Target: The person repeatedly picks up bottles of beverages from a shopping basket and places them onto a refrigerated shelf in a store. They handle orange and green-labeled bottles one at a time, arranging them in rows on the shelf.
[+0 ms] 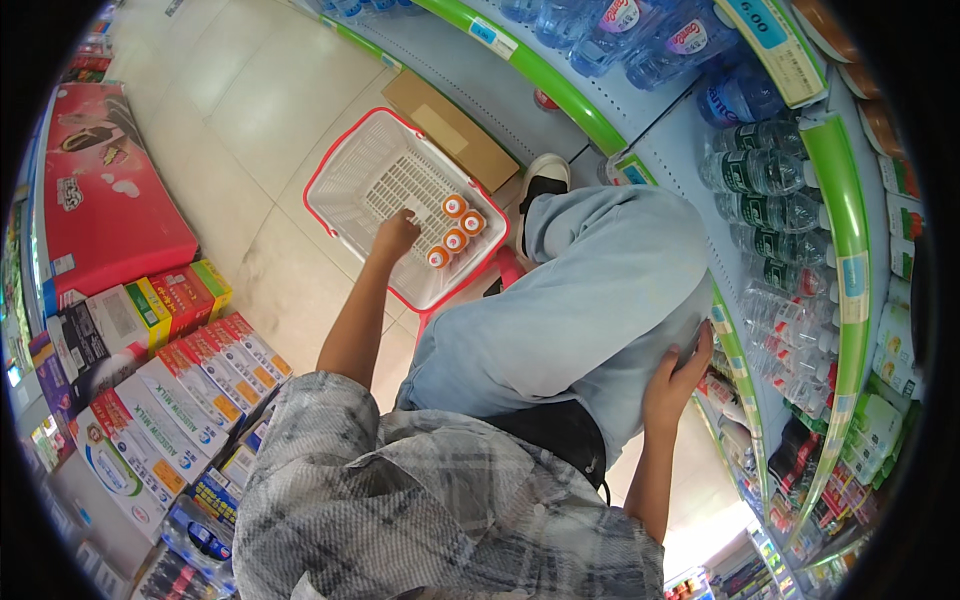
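A white plastic shopping basket (346,187) with a red rim stands on the floor in front of me. Several orange bottles (454,240) with white caps are grouped upright along its near right side. My left hand (396,235) reaches over the basket's left wall, fingers curled downward, to the left of the bottles. The fingers hide whatever may be between them and the basket's slatted floor. On the outer side of my bent right leg, my right hand (675,386) rests against the light blue jeans (555,300), thumb apart from the fingers, nothing in it.
A cardboard box (450,135) sits between the basket and the green-edged shelves (540,67). Water bottles (757,172) fill shelves at my right. Stacked milk cartons (180,405) and a large red display box (109,187) line the left. Pale floor tiles (255,112) run between.
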Action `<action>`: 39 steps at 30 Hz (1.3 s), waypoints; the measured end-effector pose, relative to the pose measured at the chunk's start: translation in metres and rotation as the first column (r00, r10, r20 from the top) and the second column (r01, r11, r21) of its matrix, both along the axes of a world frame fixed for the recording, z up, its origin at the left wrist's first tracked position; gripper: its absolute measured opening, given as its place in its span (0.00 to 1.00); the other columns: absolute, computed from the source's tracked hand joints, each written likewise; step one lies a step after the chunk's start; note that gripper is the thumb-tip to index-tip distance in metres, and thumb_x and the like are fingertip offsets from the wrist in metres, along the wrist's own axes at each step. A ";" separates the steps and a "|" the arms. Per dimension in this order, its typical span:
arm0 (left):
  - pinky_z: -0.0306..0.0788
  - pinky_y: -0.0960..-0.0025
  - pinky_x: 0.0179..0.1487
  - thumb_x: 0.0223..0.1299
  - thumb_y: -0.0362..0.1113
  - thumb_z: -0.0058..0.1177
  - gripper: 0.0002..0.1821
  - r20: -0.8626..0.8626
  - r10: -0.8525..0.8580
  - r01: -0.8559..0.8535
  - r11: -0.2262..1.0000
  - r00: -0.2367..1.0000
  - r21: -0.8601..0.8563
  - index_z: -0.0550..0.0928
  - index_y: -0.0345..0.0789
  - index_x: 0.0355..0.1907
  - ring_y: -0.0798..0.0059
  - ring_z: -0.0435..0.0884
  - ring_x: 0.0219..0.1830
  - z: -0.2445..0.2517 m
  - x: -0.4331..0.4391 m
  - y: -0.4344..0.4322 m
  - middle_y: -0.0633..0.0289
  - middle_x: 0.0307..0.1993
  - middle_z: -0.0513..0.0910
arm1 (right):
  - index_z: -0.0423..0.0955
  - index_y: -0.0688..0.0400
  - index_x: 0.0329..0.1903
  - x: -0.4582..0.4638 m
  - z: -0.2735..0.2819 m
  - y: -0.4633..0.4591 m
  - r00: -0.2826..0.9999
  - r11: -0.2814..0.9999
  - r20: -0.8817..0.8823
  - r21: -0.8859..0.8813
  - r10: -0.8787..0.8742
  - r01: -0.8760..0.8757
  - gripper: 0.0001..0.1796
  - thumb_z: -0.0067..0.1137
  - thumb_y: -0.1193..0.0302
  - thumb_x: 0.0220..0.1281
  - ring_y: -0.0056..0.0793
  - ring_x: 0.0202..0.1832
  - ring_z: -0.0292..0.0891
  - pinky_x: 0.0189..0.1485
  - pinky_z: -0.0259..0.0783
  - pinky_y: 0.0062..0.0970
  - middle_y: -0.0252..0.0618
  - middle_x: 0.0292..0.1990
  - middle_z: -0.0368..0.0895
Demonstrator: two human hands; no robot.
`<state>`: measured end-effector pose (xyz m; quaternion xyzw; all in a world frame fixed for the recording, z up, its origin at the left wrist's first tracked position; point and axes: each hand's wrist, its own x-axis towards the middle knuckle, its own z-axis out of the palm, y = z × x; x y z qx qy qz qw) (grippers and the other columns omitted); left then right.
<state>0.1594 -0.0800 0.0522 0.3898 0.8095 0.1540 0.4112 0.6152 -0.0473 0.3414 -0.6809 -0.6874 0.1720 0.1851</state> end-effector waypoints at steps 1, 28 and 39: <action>0.76 0.56 0.52 0.55 0.40 0.61 0.24 0.005 0.006 -0.006 1.000 1.000 -0.006 0.78 0.35 0.55 0.52 0.83 0.49 -0.016 0.009 -0.003 0.46 0.43 0.85 | 0.56 0.68 0.69 0.001 0.000 0.002 1.000 1.000 -0.003 -0.002 0.002 -0.002 0.29 0.44 0.74 0.66 0.55 0.72 0.51 0.74 0.47 0.46 0.58 0.70 0.55; 0.71 0.73 0.34 0.57 0.36 0.64 0.15 -0.040 0.076 -0.047 0.870 0.996 0.491 0.83 0.30 0.44 0.79 0.76 0.27 0.156 0.003 0.044 0.63 0.27 0.80 | 0.64 0.64 0.64 -0.008 0.002 0.007 0.997 0.997 0.051 0.049 -0.056 0.054 0.26 0.48 0.75 0.62 0.53 0.69 0.57 0.71 0.53 0.45 0.54 0.67 0.61; 0.70 0.70 0.50 0.70 0.56 0.48 0.30 0.586 -0.436 -0.398 0.451 0.683 0.799 0.78 0.25 0.48 0.75 0.76 0.44 0.398 0.093 0.086 0.60 0.44 0.78 | 0.67 0.63 0.63 -0.110 0.130 0.026 0.856 0.817 -0.129 0.397 0.500 -0.418 0.43 0.74 0.60 0.45 0.51 0.66 0.63 0.70 0.57 0.44 0.52 0.63 0.69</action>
